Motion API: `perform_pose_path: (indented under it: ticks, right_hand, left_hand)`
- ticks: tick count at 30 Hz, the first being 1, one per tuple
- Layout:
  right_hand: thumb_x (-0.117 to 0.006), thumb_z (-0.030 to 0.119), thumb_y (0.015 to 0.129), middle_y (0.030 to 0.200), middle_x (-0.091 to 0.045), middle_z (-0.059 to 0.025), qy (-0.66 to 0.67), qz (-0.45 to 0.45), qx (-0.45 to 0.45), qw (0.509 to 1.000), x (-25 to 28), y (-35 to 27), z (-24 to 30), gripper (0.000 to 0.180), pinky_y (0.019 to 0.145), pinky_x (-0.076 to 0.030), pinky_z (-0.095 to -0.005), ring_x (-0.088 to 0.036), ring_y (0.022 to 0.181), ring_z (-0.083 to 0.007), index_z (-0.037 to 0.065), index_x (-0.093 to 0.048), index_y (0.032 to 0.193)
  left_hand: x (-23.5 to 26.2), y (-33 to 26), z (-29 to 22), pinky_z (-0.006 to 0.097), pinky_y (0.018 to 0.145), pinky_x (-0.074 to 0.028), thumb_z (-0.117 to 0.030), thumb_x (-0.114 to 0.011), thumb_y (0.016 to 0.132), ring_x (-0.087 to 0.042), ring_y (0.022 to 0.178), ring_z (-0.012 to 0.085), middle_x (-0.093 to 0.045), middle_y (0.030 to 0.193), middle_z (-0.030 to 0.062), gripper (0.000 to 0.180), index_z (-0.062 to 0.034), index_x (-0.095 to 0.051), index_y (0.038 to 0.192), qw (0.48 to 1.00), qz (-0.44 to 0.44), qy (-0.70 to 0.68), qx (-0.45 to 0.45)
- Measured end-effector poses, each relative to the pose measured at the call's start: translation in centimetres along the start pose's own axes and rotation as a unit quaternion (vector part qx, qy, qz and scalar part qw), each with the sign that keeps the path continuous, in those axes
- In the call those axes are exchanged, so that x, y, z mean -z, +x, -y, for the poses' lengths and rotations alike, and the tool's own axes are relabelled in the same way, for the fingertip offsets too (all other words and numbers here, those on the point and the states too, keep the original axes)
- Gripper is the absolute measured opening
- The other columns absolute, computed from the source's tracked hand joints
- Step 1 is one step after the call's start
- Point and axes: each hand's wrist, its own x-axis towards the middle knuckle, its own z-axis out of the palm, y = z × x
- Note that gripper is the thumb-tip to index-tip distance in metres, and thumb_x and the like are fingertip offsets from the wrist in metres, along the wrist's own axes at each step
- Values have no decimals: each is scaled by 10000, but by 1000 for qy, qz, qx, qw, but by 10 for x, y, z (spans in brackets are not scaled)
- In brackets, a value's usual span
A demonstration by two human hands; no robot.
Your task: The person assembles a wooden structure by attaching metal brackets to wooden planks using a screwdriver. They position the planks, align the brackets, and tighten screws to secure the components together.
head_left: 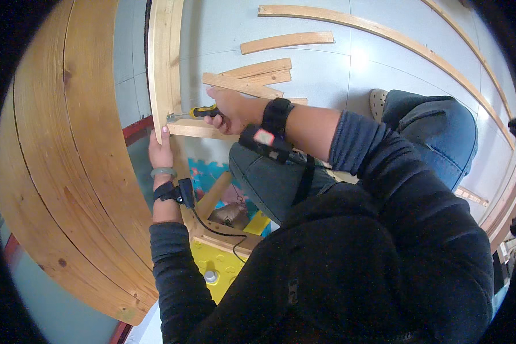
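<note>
My right hand (pixel 230 110) is closed round the black and yellow handle of a screwdriver (pixel 205 111). The screwdriver's shaft points left to a small metal bracket (pixel 171 117) in the inner corner of a pale wooden frame (pixel 167 63). There, a long upright board meets a short wooden crosspiece (pixel 198 129). Just below that joint, my left hand (pixel 161 150) grips the frame, thumb up against the wood and the other fingers partly hidden. Whether the screwdriver's tip sits in a screw is too small to make out.
A large plank panel (pixel 86 160) stands at the left. Several loose wooden slats (pixel 286 42) lie on the pale tiled floor beyond my right hand, with longer strips (pixel 384 40) at the far right. A yellow plastic surface (pixel 212 258) and a coloured mat (pixel 203 178) are beneath my arms.
</note>
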Motion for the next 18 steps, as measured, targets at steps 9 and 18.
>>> perform_pose_path:
  ticks: [9, 18]
  right_hand:
    - [-474, 178, 840, 679, -572, -111, -710, -63, 431, 553, 0, 13, 3, 144, 482, -454, -380, -576, 577, -250, 51, -501, 903]
    - [-519, 247, 828, 681, -601, -129, -635, -132, 637, 418, 4, 7, 13, 193, 453, -462, -379, -577, 552, -301, 62, -534, 880]
  left_hand:
    - [0, 2, 13, 340, 781, -426, -417, -482, 884, -576, 865, 242, -614, 926, 134, 408, -36, -560, 1008, 1000, -1, -6, 0]
    - [1, 0, 4, 347, 794, -422, -421, -486, 879, -576, 877, 261, -615, 935, 151, 423, -36, -552, 1040, 1000, -13, 0, -4]
